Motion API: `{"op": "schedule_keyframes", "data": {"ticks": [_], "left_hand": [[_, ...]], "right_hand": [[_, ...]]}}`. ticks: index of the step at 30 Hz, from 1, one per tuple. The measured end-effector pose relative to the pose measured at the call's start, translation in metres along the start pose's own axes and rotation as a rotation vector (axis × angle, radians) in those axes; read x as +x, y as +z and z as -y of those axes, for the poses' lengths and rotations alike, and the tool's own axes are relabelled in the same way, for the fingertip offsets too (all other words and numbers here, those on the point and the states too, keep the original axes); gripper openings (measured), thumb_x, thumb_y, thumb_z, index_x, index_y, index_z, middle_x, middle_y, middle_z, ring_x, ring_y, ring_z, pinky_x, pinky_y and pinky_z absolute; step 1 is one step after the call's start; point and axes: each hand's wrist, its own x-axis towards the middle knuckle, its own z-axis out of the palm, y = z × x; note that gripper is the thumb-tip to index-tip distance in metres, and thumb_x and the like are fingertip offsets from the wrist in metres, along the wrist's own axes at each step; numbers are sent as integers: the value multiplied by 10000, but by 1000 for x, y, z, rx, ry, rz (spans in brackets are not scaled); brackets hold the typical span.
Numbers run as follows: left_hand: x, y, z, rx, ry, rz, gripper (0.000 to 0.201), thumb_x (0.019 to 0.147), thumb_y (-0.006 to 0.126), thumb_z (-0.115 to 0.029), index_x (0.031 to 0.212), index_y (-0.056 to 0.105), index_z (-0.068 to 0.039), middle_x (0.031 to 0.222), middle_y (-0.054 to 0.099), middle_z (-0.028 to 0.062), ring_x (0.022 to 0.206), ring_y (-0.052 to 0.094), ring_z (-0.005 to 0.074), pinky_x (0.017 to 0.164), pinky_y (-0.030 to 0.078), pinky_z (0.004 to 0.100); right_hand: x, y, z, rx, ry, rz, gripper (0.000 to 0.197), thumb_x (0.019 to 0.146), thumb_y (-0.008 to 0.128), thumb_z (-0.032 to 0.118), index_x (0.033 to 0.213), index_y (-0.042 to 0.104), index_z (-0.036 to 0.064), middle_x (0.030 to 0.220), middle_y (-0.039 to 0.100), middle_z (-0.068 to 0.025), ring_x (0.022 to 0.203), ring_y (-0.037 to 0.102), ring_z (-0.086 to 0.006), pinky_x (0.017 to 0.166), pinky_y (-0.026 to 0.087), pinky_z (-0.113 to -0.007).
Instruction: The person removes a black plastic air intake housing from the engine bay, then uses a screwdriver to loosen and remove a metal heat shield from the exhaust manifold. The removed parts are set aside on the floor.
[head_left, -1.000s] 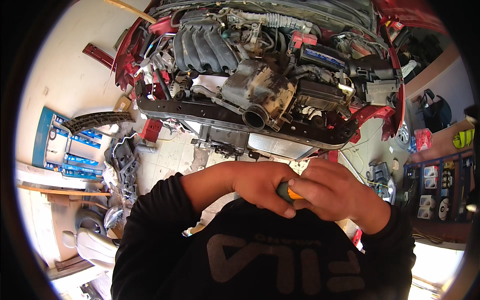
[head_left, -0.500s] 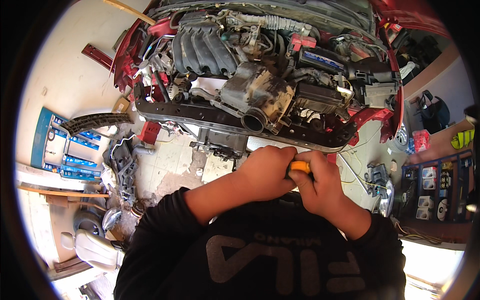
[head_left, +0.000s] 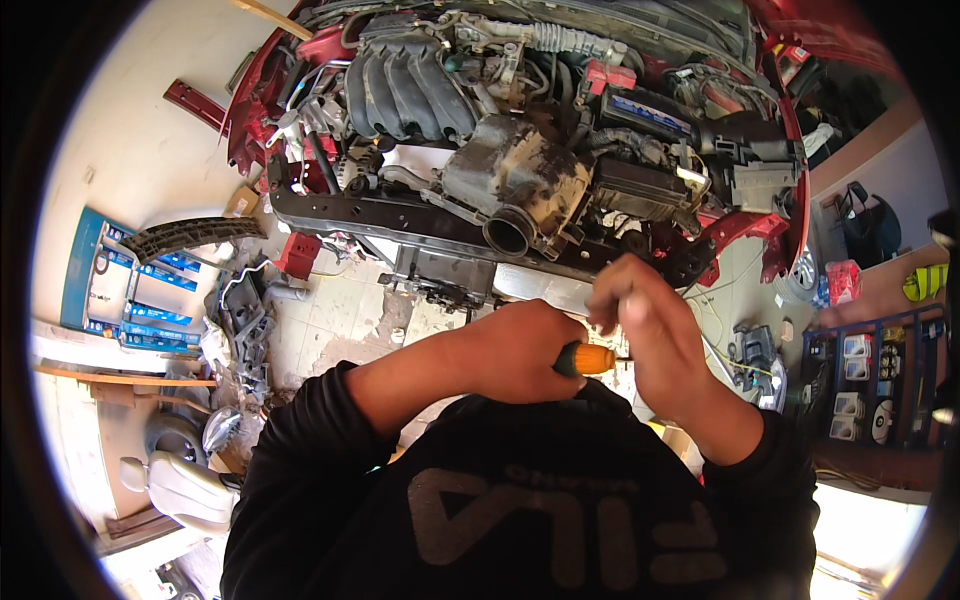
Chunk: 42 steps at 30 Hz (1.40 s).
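My left hand (head_left: 520, 350) is closed round a screwdriver (head_left: 596, 360) with an orange and green handle, held in front of my chest. A short bit of its thin metal shaft shows, pointing right toward my right hand (head_left: 662, 345). That hand is raised beside the tool with its fingers loosely bent and apart, and nothing shows in it. Where the shaft ends is hidden by the right hand. Just beyond my hands lies the car's black front crossmember (head_left: 420, 217), with a dusty air filter box (head_left: 515, 170) above it.
The open engine bay holds a ribbed intake manifold (head_left: 405, 95) and a battery (head_left: 645, 115). Removed car parts (head_left: 245, 320) lie on the floor at left, near a car seat (head_left: 185, 490). A headlight (head_left: 770, 385) and blue shelving (head_left: 880, 370) stand at right.
My right hand has let go of the orange handle, opened and lifted away. The screwdriver now sits in my left hand, slightly lower, with more of its handle showing.
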Motion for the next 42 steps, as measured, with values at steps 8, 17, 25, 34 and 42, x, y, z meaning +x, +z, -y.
{"op": "schedule_keyframes", "data": {"ticks": [8, 17, 25, 34, 42], "left_hand": [[6, 25, -29, 202, -115, -11, 344, 922, 834, -353, 1087, 790, -54, 983, 831, 170, 950, 819, 412, 881, 653, 533], [8, 26, -35, 290, -155, -8, 344, 907, 795, -273, 1219, 800, -129, 1014, 853, 146, 920, 837, 384, 846, 663, 530], [14, 33, -22, 355, -68, -93, 206, 899, 779, -247, 996, 814, -69, 1011, 840, 149, 881, 826, 386, 781, 659, 515], [-1, -21, 16, -227, -167, 6, 629, 829, 933, -174, 1322, 589, 10, 1163, 767, 224, 1149, 785, 422, 954, 616, 501], [-71, -48, 19, 70, 19, -157, 402, 963, 921, -189, 1243, 681, -30, 1119, 768, 169, 1012, 804, 388, 864, 624, 476]], "right_hand": [[-10, 27, -8, 14, 139, -165, 390, 1246, 403, 309, 1290, 634, -2, 1177, 630, -93, 1093, 577, -177, 1035, 468, -339], [-23, 46, -22, 194, 218, -285, 421, 1223, 411, 352, 1343, 597, -5, 1191, 603, -78, 1054, 535, -166, 1021, 451, -323], [-16, 40, -35, 3, 94, -179, 365, 1222, 444, 282, 1326, 606, -27, 1109, 629, -101, 1011, 581, -186, 969, 491, -329], [-18, 16, -36, -245, 331, 118, 423, 1129, 753, 264, 1450, 607, 30, 1129, 759, -137, 1008, 740, -265, 927, 594, -393], [-28, -23, -38, 125, 538, 93, 333, 1090, 841, 227, 1300, 689, 18, 1125, 718, -29, 1032, 645, -96, 918, 554, -299]]}}
